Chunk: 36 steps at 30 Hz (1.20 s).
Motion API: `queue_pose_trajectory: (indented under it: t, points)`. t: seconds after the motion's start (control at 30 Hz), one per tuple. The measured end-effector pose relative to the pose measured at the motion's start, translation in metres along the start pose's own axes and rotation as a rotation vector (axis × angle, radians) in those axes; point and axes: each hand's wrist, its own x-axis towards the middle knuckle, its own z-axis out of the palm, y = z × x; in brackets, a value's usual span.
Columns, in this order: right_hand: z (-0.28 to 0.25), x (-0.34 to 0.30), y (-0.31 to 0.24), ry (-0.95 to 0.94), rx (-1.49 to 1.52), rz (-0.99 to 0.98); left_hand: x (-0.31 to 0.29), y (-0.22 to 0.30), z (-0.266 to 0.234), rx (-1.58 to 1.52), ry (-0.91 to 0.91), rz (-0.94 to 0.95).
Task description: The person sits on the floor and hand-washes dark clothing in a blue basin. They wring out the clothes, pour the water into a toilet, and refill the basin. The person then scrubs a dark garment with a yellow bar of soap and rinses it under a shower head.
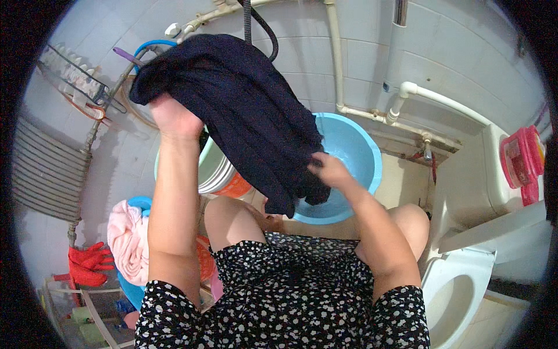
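Observation:
A dark navy garment (232, 104) is stretched between my two hands, raised over a light-blue basin (354, 145). My left hand (174, 118) grips its upper left end from beneath, and the cloth covers those fingers. At the lower right edge, my right hand (331, 170) pinches the cloth, its fingers slightly blurred. That lower end hangs down over the near left rim of the basin. Whether the piece is a shirt or trousers cannot be made out. Behind it, partly hidden, stands a pale bucket (216, 166).
A toilet (459, 291) stands at the right, with a pink-red packet (521, 157) on its tank. White pipes (407, 96) run along the tiled wall. Left of me are a pink towel (129, 244), red gloves (90, 264) and a wall rack (72, 87).

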Motion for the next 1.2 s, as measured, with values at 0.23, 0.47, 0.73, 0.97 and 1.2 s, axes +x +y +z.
queue_pose_trajectory:
  t: [0.23,0.47,0.73,0.97,1.2]
  points:
    - [-0.119,-0.008,-0.015,0.625,0.954,0.109,0.0,0.037,-0.019,0.156,0.208,0.072]
    - [-0.14,-0.017,-0.032,0.766,1.37,-0.325,0.03,-0.002,-0.01,0.039,0.076,-0.005]
    - [-0.129,-0.014,-0.034,0.499,1.398,-0.375,0.058,0.018,0.004,0.165,0.08,0.098]
    - [-0.106,-0.007,-0.031,0.455,0.831,0.163,0.046,-0.09,0.008,-0.129,0.02,-0.167]
    - [-0.104,-0.009,-0.005,0.65,0.307,0.134,-0.005,-0.183,-0.057,0.251,0.573,-0.552]
